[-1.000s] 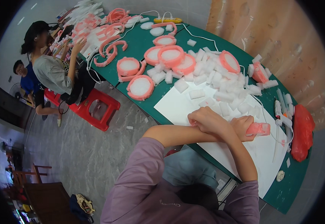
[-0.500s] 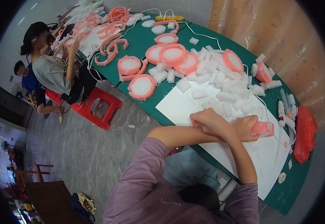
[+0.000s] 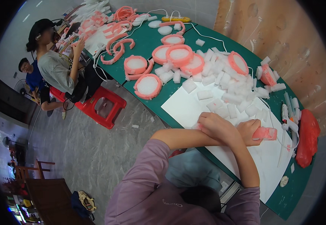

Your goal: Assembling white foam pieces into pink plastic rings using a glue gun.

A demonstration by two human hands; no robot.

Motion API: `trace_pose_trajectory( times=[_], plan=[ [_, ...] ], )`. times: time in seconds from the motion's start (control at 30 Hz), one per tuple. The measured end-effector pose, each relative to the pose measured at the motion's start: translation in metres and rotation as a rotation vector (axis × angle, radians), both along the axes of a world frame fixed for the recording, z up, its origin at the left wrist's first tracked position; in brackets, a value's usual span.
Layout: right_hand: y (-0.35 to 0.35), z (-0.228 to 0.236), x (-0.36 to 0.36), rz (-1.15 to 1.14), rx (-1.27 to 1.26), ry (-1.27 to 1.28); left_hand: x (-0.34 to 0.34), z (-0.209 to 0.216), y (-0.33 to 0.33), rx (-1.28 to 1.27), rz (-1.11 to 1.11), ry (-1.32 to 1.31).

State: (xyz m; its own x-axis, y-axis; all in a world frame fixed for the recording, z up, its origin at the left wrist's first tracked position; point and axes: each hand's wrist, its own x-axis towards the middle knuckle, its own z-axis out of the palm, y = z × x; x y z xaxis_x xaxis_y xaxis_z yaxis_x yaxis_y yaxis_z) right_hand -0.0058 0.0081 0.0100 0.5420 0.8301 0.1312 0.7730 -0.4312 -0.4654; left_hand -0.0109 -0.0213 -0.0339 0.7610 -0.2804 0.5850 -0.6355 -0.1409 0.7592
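My forearms cross over the white board (image 3: 241,165), the right one on top of the left. My left hand (image 3: 248,131), reaching to the right, is closed around a short pink foam piece (image 3: 266,134) that sticks out past the fingers. Curled against my left forearm is my right hand (image 3: 217,126); its fingers are bent in, and what they hold, if anything, is hidden. Just beyond both hands lies a heap of white foam blocks (image 3: 228,88), some loose on the board.
Round white foam discs with pink rims (image 3: 148,86) lie to the left on the green table (image 3: 163,97). At right are a white glue gun (image 3: 288,122) with its cord and a red plastic bag (image 3: 307,138). A person on a red stool (image 3: 106,107) works farther left.
The whole view has shifted slightly to the right. My right hand has stayed on my left forearm with fingers curled, and the left still grips the pink foam piece.
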Motion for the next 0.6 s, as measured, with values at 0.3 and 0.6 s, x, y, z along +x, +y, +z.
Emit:
trace_pose_trajectory(
  times=[0.3, 0.6],
  plan=[
    [0.001, 0.005, 0.013, 0.025, 0.039, 0.069, 0.002, -0.001, 0.001, 0.021, 0.006, 0.032],
    [0.0, 0.002, 0.016, -0.029, 0.109, 0.136, 0.007, 0.002, 0.002, 0.074, 0.005, 0.025]
  ],
)
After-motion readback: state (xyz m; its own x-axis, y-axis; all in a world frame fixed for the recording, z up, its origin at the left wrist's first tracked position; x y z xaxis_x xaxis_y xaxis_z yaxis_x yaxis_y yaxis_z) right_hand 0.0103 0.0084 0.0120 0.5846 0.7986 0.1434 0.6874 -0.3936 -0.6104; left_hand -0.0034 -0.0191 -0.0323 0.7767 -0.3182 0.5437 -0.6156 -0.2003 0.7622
